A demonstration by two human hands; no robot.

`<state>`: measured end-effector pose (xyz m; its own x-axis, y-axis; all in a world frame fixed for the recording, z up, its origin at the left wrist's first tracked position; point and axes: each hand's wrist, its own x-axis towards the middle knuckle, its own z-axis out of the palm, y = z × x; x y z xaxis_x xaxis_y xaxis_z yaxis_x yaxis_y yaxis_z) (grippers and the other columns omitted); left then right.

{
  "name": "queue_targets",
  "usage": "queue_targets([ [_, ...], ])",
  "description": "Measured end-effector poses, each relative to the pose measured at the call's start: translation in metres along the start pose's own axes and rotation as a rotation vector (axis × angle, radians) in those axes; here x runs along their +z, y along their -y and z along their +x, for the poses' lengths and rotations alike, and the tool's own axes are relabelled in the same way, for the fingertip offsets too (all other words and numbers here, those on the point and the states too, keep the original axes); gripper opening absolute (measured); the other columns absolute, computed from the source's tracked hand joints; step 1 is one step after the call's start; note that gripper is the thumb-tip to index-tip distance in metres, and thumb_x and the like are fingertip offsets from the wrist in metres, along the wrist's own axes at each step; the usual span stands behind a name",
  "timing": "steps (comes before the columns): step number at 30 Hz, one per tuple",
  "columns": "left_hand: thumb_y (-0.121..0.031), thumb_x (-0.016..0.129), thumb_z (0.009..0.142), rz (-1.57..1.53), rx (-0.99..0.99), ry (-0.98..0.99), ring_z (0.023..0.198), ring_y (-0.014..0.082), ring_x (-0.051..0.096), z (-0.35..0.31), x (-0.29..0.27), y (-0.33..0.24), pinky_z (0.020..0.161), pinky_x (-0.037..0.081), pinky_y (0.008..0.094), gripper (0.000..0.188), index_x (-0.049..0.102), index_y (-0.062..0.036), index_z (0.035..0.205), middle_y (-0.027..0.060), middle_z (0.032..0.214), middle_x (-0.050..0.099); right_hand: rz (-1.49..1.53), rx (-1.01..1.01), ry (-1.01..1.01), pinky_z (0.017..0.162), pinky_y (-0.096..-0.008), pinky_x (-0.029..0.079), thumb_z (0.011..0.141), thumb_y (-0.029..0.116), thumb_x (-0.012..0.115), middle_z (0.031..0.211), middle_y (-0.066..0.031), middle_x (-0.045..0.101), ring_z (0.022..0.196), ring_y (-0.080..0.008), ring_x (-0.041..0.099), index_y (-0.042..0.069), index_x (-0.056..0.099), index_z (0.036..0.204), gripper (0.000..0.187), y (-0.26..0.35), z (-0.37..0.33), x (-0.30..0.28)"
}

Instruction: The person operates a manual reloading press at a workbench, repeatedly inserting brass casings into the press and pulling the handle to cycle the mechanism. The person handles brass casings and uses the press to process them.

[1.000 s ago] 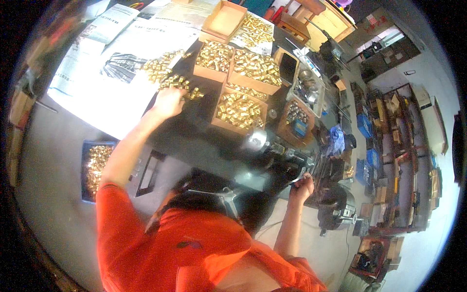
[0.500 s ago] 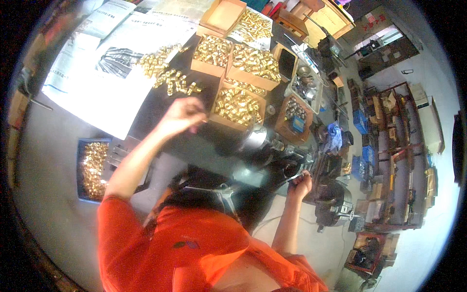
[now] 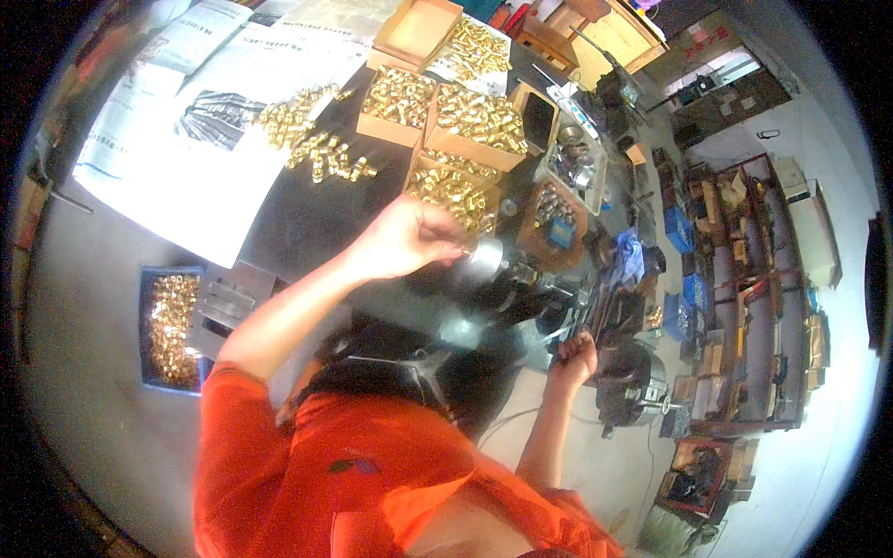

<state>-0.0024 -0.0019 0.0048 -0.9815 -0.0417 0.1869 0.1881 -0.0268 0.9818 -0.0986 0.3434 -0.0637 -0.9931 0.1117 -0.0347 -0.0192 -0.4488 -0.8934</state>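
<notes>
My left hand [image 3: 409, 240] reaches over the dark bench, thumb and fingers pinched together at the face of a silver round chuck [image 3: 486, 262] on a small lathe-like machine. Whatever is between the fingertips is too small and blurred to make out. Lower right, my right hand [image 3: 577, 357] is closed round a lever [image 3: 558, 342] at the machine's near side; the fingers hide most of it. Just beyond my left hand stands a cardboard box of brass fittings [image 3: 456, 197]. More loose brass fittings [image 3: 326, 156] lie on the bench to its left.
Other cardboard boxes of brass parts [image 3: 479, 121] stand farther back, beside newspaper sheets [image 3: 186, 177]. A blue bin [image 3: 172, 330] of brass pieces is at left. Toward the right are a tray of metal parts [image 3: 575, 167], a blue cloth [image 3: 629, 256], a dark machine [image 3: 633, 386] and shelving [image 3: 744, 307].
My left hand has moved right, from over the open bench to the chuck face. My right hand stays closed at the lever, nearly in place. The whole view has shifted slightly.
</notes>
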Motion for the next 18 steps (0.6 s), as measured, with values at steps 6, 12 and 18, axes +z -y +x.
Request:
queue_targets([
  [6, 0.004, 0.062, 0.071, 0.142, 0.083, -0.020, 0.073, 0.0121, 0.059, -0.001, 0.001, -0.003, 0.070, 0.048, 0.0262, 0.013, 0.061, 0.0035, 0.084, 0.0073, 0.078, 0.063, -0.010, -0.064, 0.095, 0.035, -0.0213, 0.018, 0.083, 0.016, 0.037, 0.050, 0.0019, 0.028, 0.040, -0.0072, 0.022, 0.007, 0.041, 0.063, 0.022, 0.055, 0.010, 0.052],
  [12, 0.000, 0.066, 0.068, 0.271, 0.158, -0.071, 0.078, 0.0131, 0.060, -0.003, 0.003, -0.001, 0.073, 0.047, 0.0274, 0.016, 0.062, 0.0002, 0.084, 0.0070, 0.080, 0.064, 0.051, -0.068, 0.114, 0.037, -0.0230, 0.019, 0.078, 0.016, 0.037, 0.052, 0.0041, 0.026, 0.044, -0.0071, 0.022, 0.006, 0.044, 0.066, 0.017, 0.028, 0.081, 0.079],
  [18, 0.001, 0.067, 0.067, 0.187, 0.098, -0.068, 0.080, 0.0126, 0.060, -0.003, 0.003, -0.001, 0.075, 0.047, 0.0273, 0.019, 0.061, 0.0001, 0.086, 0.0064, 0.082, 0.064, -0.359, -0.366, 0.036, 0.055, -0.0266, 0.043, 0.083, 0.024, 0.048, 0.064, -0.0011, 0.053, 0.058, -0.0143, 0.050, 0.002, 0.059, 0.080, 0.025, -0.059, 0.121, 0.006],
])
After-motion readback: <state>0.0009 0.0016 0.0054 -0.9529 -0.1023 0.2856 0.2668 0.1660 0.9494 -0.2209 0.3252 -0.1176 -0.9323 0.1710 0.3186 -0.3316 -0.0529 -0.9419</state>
